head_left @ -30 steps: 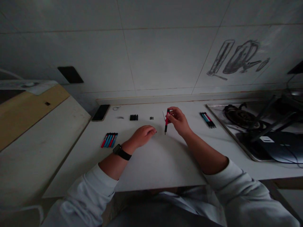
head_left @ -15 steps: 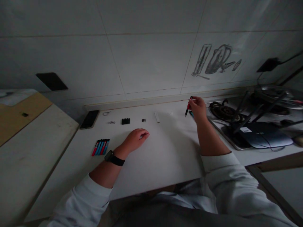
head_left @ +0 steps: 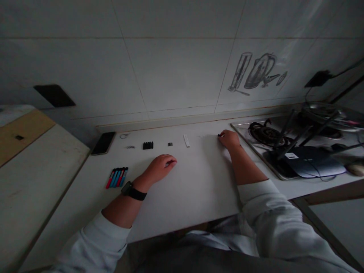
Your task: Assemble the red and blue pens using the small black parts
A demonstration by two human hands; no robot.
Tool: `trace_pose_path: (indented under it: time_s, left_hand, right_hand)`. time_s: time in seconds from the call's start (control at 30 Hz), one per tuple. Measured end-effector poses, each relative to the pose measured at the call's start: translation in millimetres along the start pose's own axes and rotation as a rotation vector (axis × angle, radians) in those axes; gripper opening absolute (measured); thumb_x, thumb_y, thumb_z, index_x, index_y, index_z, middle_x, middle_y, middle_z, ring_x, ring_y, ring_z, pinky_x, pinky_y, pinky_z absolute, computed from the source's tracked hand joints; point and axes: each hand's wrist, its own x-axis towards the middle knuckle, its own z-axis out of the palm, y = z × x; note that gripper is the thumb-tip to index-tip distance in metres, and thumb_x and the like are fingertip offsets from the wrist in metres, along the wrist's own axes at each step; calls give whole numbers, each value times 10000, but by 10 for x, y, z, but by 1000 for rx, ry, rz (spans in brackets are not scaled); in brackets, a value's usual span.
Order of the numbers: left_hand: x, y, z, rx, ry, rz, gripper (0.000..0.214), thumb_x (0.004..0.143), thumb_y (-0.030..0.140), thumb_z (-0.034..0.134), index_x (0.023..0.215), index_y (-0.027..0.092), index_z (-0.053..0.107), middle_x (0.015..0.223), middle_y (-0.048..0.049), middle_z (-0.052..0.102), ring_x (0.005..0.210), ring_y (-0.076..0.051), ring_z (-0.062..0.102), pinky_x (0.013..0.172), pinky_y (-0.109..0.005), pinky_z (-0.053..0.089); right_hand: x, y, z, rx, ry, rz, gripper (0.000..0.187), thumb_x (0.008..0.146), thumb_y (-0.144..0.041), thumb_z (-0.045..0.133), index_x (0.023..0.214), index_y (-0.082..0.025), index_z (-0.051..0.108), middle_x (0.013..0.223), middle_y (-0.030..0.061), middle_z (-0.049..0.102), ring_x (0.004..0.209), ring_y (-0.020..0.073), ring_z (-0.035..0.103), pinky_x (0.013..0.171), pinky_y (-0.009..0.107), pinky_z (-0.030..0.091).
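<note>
**Our hands on the white counter**

Our right hand (head_left: 229, 139), right of centre, covers a dark pen tip (head_left: 219, 135); whether it grips it, we cannot tell. Our left hand (head_left: 159, 167) rests loosely curled, empty, at centre, near coloured pens (head_left: 116, 177).

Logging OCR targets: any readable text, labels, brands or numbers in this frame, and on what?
None readable.
White label on the dark flat device: too small and blurred to read.
Grey marks on the wall tile: a reflection or a drawing, no letters.
Phone: screen dark.
</note>
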Motion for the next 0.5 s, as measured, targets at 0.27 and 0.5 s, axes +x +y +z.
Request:
trace_pose_path:
  time_s: [0.27, 0.5]
  left_hand:
    - [0, 21, -10, -5, -7, -2, 185, 1007, 299, 546, 1007, 217, 711, 1013, -52, 744, 959, -207, 671, 896, -369, 523]
    - [3, -3, 2, -5, -4, 6, 182, 999, 286, 554, 1012, 216, 721, 1014, -54, 744, 953, -204, 667, 895, -364, 523]
  right_hand:
    - [-34, -6, -209, 40, 12, -8, 276, 894, -344, 626, 1065, -200, 787, 1073, 105, 781, 986, 250, 702, 839, 311, 497]
    - [-57, 114, -412, -38, -142, 74, 338, 861, -439, 666, 1046, -186, 793, 1007, 128, 782, 949, 273, 713, 821, 343, 517]
